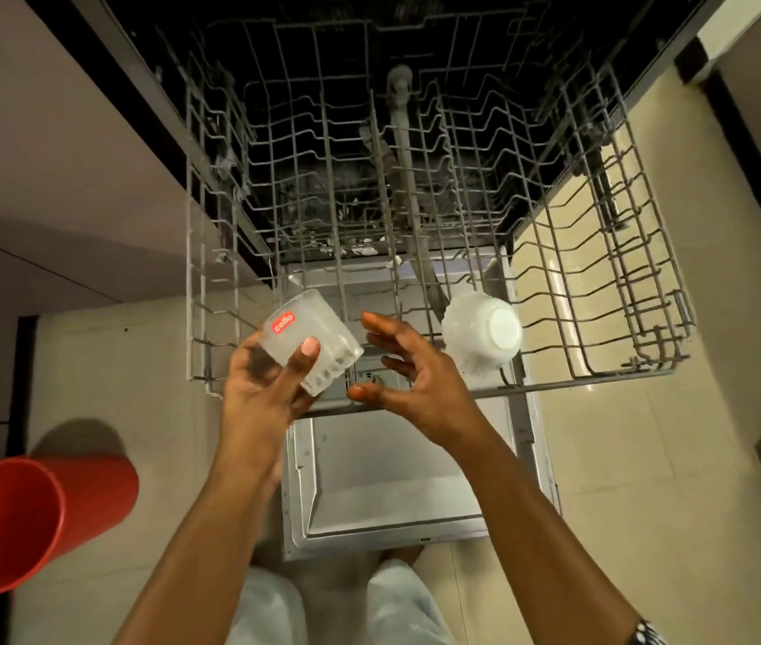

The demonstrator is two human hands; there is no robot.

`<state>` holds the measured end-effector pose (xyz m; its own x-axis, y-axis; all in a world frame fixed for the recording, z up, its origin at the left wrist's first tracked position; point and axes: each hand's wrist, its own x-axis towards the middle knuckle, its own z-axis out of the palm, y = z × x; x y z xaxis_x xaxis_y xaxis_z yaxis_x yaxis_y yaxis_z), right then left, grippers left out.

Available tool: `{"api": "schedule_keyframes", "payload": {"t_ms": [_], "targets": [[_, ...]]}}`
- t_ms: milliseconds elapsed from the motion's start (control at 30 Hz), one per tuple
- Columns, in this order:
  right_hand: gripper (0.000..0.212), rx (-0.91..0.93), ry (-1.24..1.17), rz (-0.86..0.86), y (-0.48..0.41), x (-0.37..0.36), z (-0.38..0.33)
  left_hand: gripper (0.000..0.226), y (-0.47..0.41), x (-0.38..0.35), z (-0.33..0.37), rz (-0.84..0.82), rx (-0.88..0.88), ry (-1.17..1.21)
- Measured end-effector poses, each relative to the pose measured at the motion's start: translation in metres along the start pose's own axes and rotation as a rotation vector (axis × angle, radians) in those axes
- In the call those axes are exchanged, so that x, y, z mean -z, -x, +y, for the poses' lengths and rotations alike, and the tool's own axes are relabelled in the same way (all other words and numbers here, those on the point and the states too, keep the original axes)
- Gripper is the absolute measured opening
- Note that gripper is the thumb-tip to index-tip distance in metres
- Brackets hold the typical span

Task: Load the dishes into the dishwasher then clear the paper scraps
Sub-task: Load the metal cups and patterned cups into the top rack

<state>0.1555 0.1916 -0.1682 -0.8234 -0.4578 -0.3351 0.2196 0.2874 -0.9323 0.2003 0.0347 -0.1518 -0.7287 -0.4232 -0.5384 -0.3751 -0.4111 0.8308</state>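
View from above, looking down into an open dishwasher. Its wire rack (579,381) is pulled out over the lowered door (392,481), which lies flat above the tiled floor (625,458).

The left hand (260,388) holds a clear glass tumbler (311,349) over the front left part of the rack. The grip is curled around the glass, with the thumb pressed across its side. The glass is tilted and carries a small red sticker (283,322) reading "cello".

The right hand (416,379) hovers just beside the glass, holding nothing. Its grip is spread, fingers apart and slightly bent. This hand sits between the glass and 1 white bowl (481,335).

The bowl rests in the front of the rack, right of centre, turned so its round base faces the camera. Rows of upright wire prongs fill the rack behind and around it.

A red bin (43,514) stands on the floor at the lower left, well apart from the dishwasher, its open mouth leaning towards the camera. Pale cabinet fronts (43,179) flank the machine. The person's light trouser legs (402,602) show at the bottom edge, just behind the door.
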Motion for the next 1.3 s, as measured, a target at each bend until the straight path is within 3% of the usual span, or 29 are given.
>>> {"api": "schedule_keyframes", "payload": {"t_ms": [100,233,300,367,433,533,700,1067,1300], "targets": [[0.077,0.034,-0.036,0.042,-0.006,-0.015,-0.001,0.025,0.002,-0.005,-0.001,0.03,0.11,0.026],[0.067,0.037,-0.113,0.221,-0.01,-0.015,-0.011,0.033,0.007,0.004,0.006,-0.117,0.173,-0.227],[0.064,0.02,-0.132,0.306,-0.012,-0.007,-0.017,0.041,0.01,0.019,0.016,-0.11,-0.063,-0.555],[0.064,-0.019,-0.088,0.4,-0.015,0.005,-0.018,0.042,0.01,0.033,0.025,0.059,-0.363,-0.881],[0.061,-0.061,0.047,0.448,-0.02,0.016,-0.018,0.045,0.003,0.045,0.025,0.183,-0.587,-1.036],[0.061,-0.126,0.268,0.396,-0.029,0.028,-0.02,0.048,-0.018,0.052,0.011,0.172,-0.841,-1.275],[0.064,-0.113,0.488,0.248,-0.047,0.022,-0.025,0.059,-0.048,0.056,0.003,0.239,-0.608,-1.374],[0.075,-0.049,0.924,0.082,-0.066,-0.024,-0.012,0.062,-0.053,0.06,-0.006,0.219,-0.681,-1.333],[0.077,-0.057,0.919,0.047,-0.082,-0.026,0.001,0.064,-0.056,0.06,-0.01,0.226,-0.672,-1.33]]}}
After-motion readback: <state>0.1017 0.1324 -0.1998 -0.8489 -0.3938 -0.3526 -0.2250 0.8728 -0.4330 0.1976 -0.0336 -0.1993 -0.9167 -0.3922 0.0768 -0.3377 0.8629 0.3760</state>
